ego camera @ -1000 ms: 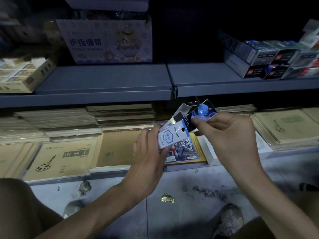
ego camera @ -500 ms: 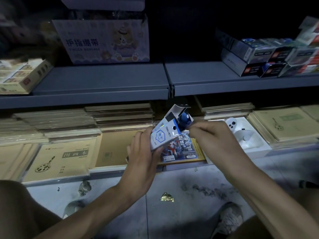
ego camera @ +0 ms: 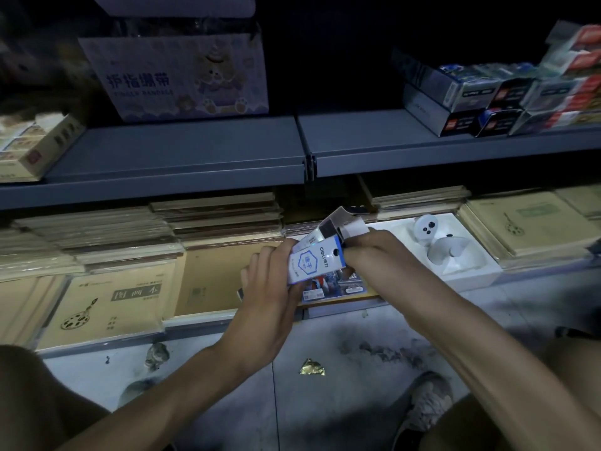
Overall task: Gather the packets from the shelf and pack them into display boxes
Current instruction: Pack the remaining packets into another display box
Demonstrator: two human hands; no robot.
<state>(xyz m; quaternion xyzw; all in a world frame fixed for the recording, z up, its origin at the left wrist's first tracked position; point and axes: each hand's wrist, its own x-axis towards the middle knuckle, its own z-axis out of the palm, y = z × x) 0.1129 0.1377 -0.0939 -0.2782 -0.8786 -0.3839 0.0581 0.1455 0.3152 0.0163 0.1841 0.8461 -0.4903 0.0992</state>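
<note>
A small white and blue display box [ego camera: 310, 260] is tilted in front of the bottom shelf, its top flaps open. My left hand [ego camera: 273, 288] grips the box from below and behind. My right hand [ego camera: 374, 252] is at the box's open top with its fingers curled at the opening; the blue packet it held a moment ago is out of sight. More boxed packets [ego camera: 497, 96] are stacked on the upper shelf [ego camera: 374, 148] at the right.
Stacks of tan notebooks [ego camera: 107, 301] fill the bottom shelf. A white tray with a white controller [ego camera: 432, 236] sits right of my hands. A pastel carton [ego camera: 175, 76] and a yellow box [ego camera: 29, 148] stand on the upper shelf. A gold scrap [ego camera: 312, 367] lies on the floor by my shoe [ego camera: 426, 405].
My right hand moved the blue packet down to the box's open top, where it went out of sight. Both hands and the box shifted slightly lower and rightwards.
</note>
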